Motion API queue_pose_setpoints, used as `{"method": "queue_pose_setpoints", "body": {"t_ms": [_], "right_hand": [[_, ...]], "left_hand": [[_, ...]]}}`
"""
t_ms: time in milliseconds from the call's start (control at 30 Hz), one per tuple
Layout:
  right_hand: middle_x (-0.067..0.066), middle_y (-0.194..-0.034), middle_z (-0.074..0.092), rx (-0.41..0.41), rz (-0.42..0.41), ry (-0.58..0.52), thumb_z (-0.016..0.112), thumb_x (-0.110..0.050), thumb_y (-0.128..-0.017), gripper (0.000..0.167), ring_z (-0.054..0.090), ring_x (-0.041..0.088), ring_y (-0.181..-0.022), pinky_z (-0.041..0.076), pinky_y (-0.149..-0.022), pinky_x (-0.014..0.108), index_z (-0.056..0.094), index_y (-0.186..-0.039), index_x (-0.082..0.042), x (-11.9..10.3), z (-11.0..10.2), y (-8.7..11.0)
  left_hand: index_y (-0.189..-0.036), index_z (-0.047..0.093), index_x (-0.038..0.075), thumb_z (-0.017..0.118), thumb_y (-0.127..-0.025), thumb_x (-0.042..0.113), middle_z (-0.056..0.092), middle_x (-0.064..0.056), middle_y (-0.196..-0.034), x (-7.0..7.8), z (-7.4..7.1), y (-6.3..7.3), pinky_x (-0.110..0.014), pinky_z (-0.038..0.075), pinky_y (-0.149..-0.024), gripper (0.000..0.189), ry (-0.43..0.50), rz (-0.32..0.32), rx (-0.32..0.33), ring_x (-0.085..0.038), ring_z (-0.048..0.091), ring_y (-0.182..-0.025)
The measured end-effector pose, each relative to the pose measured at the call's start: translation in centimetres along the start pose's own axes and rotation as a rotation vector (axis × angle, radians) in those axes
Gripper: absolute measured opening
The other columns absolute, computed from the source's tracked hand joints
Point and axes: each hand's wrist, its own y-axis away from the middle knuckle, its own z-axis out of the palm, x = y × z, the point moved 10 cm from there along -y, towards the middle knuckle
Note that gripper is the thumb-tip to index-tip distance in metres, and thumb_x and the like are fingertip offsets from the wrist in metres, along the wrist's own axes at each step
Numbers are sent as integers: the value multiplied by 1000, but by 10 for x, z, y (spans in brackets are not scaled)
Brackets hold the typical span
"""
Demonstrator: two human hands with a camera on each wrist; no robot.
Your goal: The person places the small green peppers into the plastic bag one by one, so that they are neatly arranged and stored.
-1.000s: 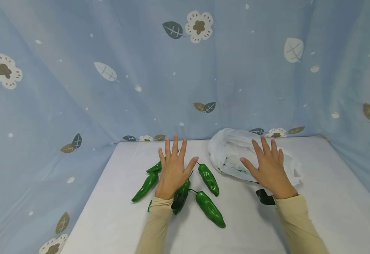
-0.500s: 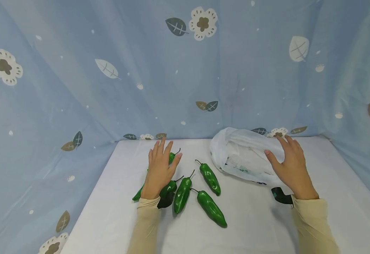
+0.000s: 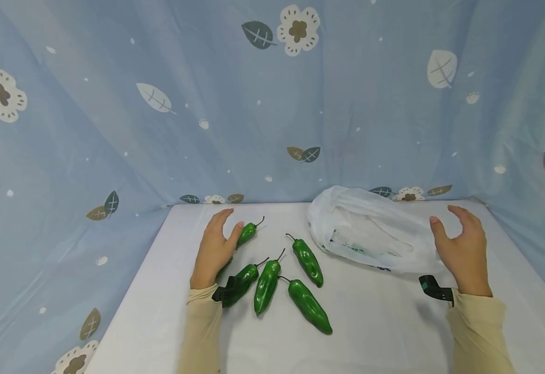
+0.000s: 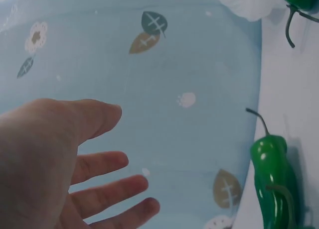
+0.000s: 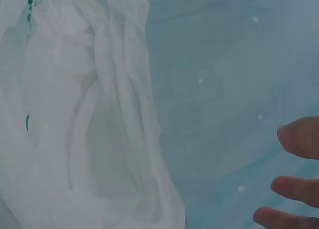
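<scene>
My left hand (image 3: 212, 253) is held over the left part of the table, thumb and fingers apart, with nothing in its grasp. Behind and beside it lie several glossy green chili peppers with thin curved stems; one pepper (image 3: 247, 234) at the back is partly covered by the hand. In the left wrist view, a pepper (image 4: 273, 174) lies to the right of the spread fingers (image 4: 112, 195). My right hand (image 3: 465, 253), likewise holding nothing, is raised at the right end of a crumpled white plastic bag (image 3: 370, 236). The right wrist view shows the bag left of the fingertips (image 5: 301, 139).
Two more peppers, one at the back (image 3: 307, 263) and one in front (image 3: 310, 307), lie near the middle of the white-covered table (image 3: 370, 332). A blue patterned curtain (image 3: 207, 145) rises along the table's back and sides. Dark wrist cameras stick out from both wrists.
Both hands have moved apart, the left one leftward and the right one rightward, turning from palm-down toward sideways. More of the peppers and bag shows. The peppers stay where they were.
</scene>
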Motion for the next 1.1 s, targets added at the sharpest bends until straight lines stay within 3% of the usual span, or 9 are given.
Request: {"method": "queue_pose_setpoints", "body": {"t_ms": [300,667,900,1100], "right_hand": [[26,-167,30,-12,185,18,53,-28,-105,62,24,47,-157,20,-124,68,38,-158,0,34,-4,-3],[26,-171,18,-67,369,42,46,-34,-107,66,20,50,-156,25,-121,71,28,-163,-3,68,-1,-1],[25,-172,15,-93,441,47,44,-37,-108,67,21,52,-155,31,-117,72,24,-164,-7,86,0,-1],[24,-171,20,-129,436,29,45,-36,-108,68,26,53,-153,35,-114,72,23,-164,-3,93,5,-1]], "left_hand": [[-151,49,2,58,-106,35,52,-23,-152,-30,-3,0,-60,41,-115,56,-5,-101,-22,-43,50,-141],[-151,50,1,57,-106,34,52,-24,-153,-59,7,4,-59,45,-113,56,17,-203,-84,-44,52,-140],[-148,51,-2,57,-106,33,53,-25,-151,-74,17,3,-59,45,-112,55,18,-238,-97,-45,54,-137],[-147,52,-3,56,-105,31,54,-26,-150,-80,24,3,-60,47,-110,54,11,-247,-99,-46,54,-136]]}}
